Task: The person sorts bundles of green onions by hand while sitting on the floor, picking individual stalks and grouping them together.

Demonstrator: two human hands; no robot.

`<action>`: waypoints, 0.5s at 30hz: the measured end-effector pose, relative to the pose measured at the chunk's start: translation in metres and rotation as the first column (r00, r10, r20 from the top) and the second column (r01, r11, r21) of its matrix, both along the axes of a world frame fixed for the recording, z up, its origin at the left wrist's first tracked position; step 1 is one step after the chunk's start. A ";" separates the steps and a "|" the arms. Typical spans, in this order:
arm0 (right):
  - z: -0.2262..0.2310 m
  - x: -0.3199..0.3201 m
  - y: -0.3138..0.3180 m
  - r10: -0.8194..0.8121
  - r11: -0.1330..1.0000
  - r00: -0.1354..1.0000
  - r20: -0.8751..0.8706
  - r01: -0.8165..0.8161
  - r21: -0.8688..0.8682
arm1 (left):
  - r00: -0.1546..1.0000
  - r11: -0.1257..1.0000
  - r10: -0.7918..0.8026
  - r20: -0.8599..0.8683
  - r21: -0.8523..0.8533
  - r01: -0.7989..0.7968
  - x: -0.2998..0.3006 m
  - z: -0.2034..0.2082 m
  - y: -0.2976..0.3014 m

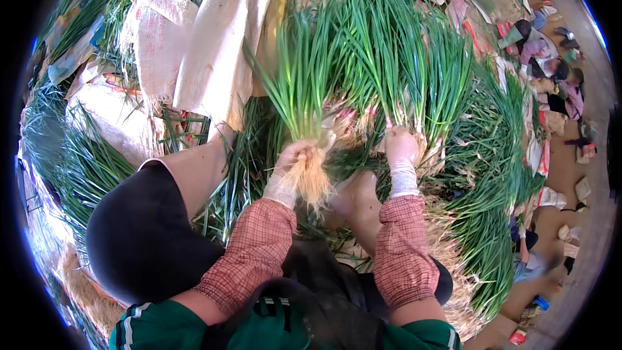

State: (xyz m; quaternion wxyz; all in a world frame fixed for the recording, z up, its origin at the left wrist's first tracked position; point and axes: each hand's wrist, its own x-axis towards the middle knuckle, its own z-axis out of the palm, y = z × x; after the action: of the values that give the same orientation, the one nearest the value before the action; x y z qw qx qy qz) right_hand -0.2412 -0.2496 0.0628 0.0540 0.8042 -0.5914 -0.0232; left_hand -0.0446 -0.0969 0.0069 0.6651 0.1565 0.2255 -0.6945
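Observation:
My left hand (295, 157) is closed around the bases of a bunch of spring onions (301, 84). Their long green leaves stand up and away from me, and a tuft of pale straw-coloured roots (313, 181) hangs out below the fist. To its right, my right hand (402, 147) is closed at the pinkish-white lower ends of more spring onions (392, 58), which lie in a thick pile. Both hands look covered by thin pale gloves, with white wraps at the wrists and red checked sleeves above. My bare foot (356, 198) shows between the forearms.
Loose green leaves (483, 136) and a row of rooted stalks (457, 259) lie on my right. White woven sacks (214, 45) stand at the far left, by my bent knee (146, 233). Several people (554, 68) sit among bundles along the floor at the far right.

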 end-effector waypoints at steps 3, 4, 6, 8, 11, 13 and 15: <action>0.021 0.038 0.042 -0.037 0.961 0.996 0.083 0.012 0.275 | 0.993 0.993 -0.074 0.095 0.095 0.065 0.007 0.020 0.004; 0.030 0.049 0.060 0.000 0.930 0.993 0.114 -0.042 0.366 | 0.989 0.990 -0.100 0.109 0.113 0.088 0.008 0.020 0.003; 0.025 0.044 0.079 -0.008 0.736 0.913 0.409 -0.271 0.621 | 0.979 0.987 -0.154 0.136 0.067 0.146 0.007 0.013 -0.002; 0.027 0.073 0.081 -0.534 0.632 0.687 0.493 -0.063 0.773 | 0.944 0.974 -0.222 0.243 0.103 0.202 0.007 0.030 -0.004; -0.030 0.081 0.058 -0.510 0.735 0.613 0.604 -0.054 0.676 | 0.865 0.954 -0.298 0.405 0.095 0.284 0.003 0.006 -0.013; -0.059 0.076 0.050 -0.397 0.814 0.667 0.630 -0.061 0.577 | 0.814 0.938 -0.336 0.474 0.093 0.333 0.003 0.005 -0.016; -0.082 0.066 0.061 -0.132 0.899 0.726 0.675 -0.200 0.390 | 0.840 0.949 -0.313 0.443 0.102 0.300 0.005 0.005 -0.014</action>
State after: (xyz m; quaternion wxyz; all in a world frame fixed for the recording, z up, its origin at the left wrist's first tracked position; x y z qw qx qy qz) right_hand -0.1757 -0.1887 -0.0196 -0.3499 0.7568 -0.5327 0.1450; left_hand -0.0400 -0.1107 0.0116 0.5773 0.3579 0.0460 -0.7325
